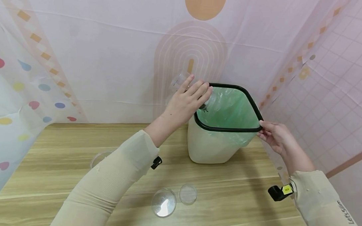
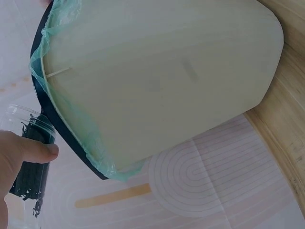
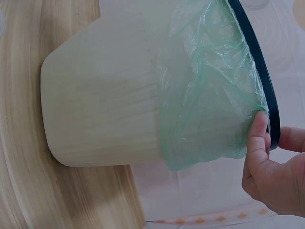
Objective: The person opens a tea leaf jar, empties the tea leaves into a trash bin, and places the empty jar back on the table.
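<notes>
A cream trash can [image 1: 211, 145] with a black rim stands on the table, lined with a green plastic bag [image 1: 229, 108] folded over its edge. My left hand [image 1: 185, 103] grips a clear jar [image 2: 32, 176] tilted over the can's left rim. Dark stuff, which looks like strips or flakes, fills part of the jar and shows at its mouth; its exact kind cannot be told. At the can's right corner, my right hand [image 1: 273, 134] pinches the black rim [image 3: 261, 71] between thumb and fingers, the bag's edge beside them.
Two clear round pieces, a larger disc [image 1: 164, 203] and a smaller one [image 1: 187, 194], lie on the wooden table [image 1: 225, 204] in front of the can. Another clear round object [image 1: 99, 159] is partly behind my left sleeve. Patterned curtains [image 1: 111, 57] hang behind and at both sides.
</notes>
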Available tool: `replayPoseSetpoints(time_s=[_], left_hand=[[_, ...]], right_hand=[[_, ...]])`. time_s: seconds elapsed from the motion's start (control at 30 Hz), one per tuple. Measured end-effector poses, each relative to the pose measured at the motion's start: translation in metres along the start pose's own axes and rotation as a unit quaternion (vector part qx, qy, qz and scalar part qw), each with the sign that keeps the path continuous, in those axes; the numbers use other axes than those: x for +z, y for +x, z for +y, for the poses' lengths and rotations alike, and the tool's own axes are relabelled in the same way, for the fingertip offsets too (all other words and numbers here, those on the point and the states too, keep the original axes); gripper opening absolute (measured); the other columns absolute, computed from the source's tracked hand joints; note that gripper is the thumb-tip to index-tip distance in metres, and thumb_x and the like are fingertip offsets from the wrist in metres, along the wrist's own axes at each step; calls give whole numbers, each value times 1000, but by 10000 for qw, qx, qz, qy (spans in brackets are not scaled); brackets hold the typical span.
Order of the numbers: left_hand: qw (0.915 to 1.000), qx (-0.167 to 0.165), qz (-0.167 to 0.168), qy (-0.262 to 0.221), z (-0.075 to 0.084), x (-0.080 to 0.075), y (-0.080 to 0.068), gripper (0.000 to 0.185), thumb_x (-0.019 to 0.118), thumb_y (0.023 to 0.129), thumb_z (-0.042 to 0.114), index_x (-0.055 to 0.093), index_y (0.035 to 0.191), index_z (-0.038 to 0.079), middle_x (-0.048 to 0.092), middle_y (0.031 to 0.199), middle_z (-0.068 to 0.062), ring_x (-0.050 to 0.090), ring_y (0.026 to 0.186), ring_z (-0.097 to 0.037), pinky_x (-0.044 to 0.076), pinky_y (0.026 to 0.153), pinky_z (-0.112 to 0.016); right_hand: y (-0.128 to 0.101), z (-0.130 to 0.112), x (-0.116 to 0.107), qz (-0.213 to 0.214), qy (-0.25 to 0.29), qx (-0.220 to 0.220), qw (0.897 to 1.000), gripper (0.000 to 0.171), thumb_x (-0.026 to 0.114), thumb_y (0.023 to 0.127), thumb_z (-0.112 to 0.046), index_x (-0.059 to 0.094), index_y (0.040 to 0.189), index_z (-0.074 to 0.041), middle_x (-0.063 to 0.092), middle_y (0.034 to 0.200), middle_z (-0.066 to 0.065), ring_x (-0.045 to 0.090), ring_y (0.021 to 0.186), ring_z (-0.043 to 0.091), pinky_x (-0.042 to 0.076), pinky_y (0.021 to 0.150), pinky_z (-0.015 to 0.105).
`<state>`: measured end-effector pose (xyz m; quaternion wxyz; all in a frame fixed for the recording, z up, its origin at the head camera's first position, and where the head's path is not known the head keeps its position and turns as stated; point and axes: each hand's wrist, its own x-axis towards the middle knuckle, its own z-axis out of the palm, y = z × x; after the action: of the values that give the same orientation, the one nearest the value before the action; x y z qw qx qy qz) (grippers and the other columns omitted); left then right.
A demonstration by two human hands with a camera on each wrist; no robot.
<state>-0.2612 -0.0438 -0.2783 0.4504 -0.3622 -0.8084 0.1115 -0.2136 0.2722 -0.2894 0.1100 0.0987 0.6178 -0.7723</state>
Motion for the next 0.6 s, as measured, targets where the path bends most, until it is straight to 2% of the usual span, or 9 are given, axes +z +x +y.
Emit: replayPoseSetpoints(time_s=[0.23, 0.6], left_hand=[[10000, 63, 48, -3, 2, -1, 0, 50, 42, 87, -9, 47, 134, 9, 49, 130, -7, 40, 123, -23, 7, 116, -41], [10000, -12, 9, 22, 3, 1, -1, 50, 42, 88, -9, 45, 134, 8, 48, 131, -8, 39, 125, -24, 9, 115, -43]], right_hand=[[-1, -1, 0, -9, 13, 4, 10000, 8, 58, 91, -10, 56, 89, -3, 56, 77, 4, 55, 69, 10, 53, 69, 19], [-2, -1, -2, -8, 41, 13, 10000, 10, 58, 91, -10, 59, 84, -4, 57, 75, 4, 56, 68, 10, 54, 67, 19]])
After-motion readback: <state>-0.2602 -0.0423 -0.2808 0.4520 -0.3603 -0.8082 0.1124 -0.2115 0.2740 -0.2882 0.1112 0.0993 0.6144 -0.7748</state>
